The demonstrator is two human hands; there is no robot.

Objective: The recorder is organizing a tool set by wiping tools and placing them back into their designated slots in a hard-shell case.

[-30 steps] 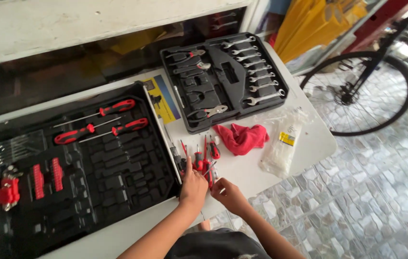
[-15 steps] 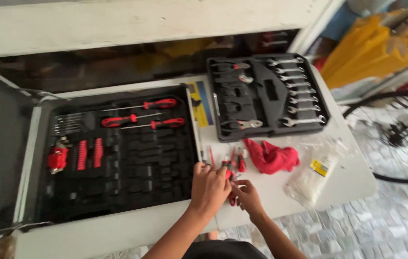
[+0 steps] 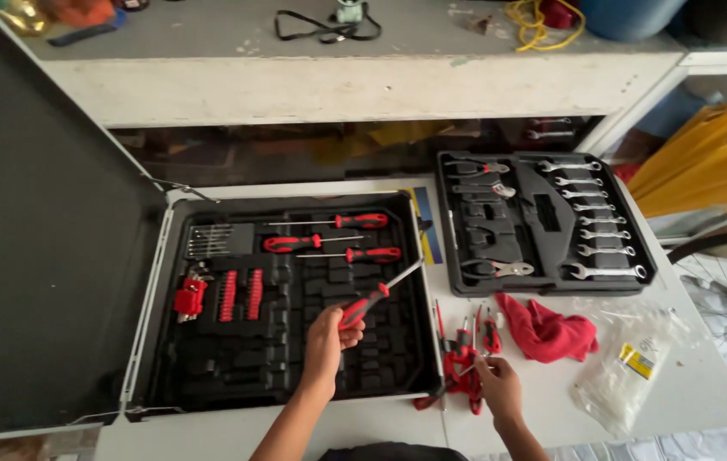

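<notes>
Head view, looking down at an open black tool case (image 3: 210, 358) on a white table (image 3: 705, 393). The left hand (image 3: 327, 335) is hovering over the case's middle, fingers closing around the red-and-black handle of a screwdriver (image 3: 376, 295) whose shaft is angling up toward the case's right rim. Just right of the case, the right hand (image 3: 498, 386) is gripping one of a cluster of small red screwdrivers (image 3: 463, 363). Further right of the case, a red cloth (image 3: 549, 331) is lying.
</notes>
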